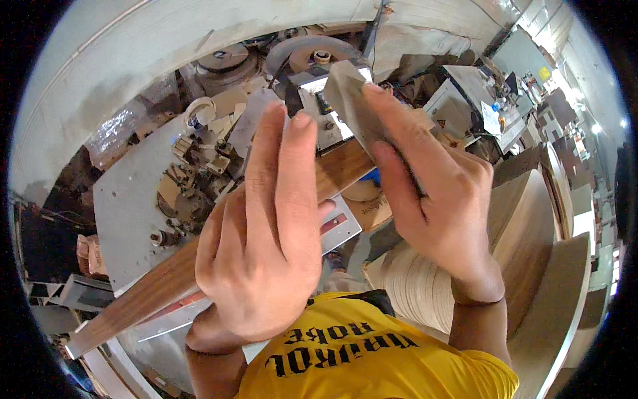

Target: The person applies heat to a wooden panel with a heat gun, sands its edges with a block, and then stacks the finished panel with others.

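Observation:
My right hand point(442, 193) grips a flat grey-brown pad point(352, 106) between its thumb and fingers. The pad sticks up and forward past the fingertips, and its lower part is hidden in the palm. My left hand point(262, 253) is held over a long wood-grain board point(146, 286), its fingers stretched forward and the thumb showing at its right side. I cannot tell whether the left palm touches the board. The board slants from the lower left up toward the middle, passing behind the left hand and ending near the pad.
A grey machine table point(126, 206) with metal fittings point(189, 173) lies to the left. Beyond the hands stands a control box point(329, 133) near a round disc point(309, 53). Large curved wood-grain panels point(531, 226) are stacked at the right. A cabinet point(458, 106) stands at the back right.

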`<control>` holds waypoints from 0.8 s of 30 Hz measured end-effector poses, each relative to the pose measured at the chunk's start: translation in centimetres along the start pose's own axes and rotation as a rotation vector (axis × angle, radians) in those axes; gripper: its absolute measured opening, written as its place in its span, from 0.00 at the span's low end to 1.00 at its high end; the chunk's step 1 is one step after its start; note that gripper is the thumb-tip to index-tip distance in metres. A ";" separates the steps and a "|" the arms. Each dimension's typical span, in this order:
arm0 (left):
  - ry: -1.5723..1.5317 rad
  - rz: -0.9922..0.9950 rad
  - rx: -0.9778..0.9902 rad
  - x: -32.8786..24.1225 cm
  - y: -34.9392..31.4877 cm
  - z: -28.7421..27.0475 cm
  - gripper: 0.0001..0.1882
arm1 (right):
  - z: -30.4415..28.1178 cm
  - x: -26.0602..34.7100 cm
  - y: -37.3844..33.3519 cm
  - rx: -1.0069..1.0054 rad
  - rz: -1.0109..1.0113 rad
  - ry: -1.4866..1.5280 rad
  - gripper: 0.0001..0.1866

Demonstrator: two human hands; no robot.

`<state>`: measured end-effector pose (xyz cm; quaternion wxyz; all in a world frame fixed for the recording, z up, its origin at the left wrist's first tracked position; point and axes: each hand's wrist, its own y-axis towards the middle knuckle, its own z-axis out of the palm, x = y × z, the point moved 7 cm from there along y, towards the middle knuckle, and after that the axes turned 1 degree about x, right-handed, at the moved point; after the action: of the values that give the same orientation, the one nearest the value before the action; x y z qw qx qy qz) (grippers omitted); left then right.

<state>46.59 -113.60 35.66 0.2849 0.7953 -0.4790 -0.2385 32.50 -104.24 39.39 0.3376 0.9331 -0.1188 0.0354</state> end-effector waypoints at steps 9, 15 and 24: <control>0.060 0.007 0.017 0.6 -0.1 0.8 0.40 | -0.1 1.0 0.8 0.088 -0.023 -0.089 0.27; 0.099 0.131 0.034 0.6 0.1 0.3 0.34 | -0.5 -1.6 0.2 0.030 0.068 -0.012 0.23; 0.067 0.171 -0.030 0.8 0.9 0.4 0.32 | -0.7 -7.3 -1.3 -0.010 0.326 0.014 0.25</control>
<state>46.11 -114.78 35.89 0.3318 0.7546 -0.5318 -0.1938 25.81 -101.39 38.02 0.3328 0.8996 -0.2662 0.0956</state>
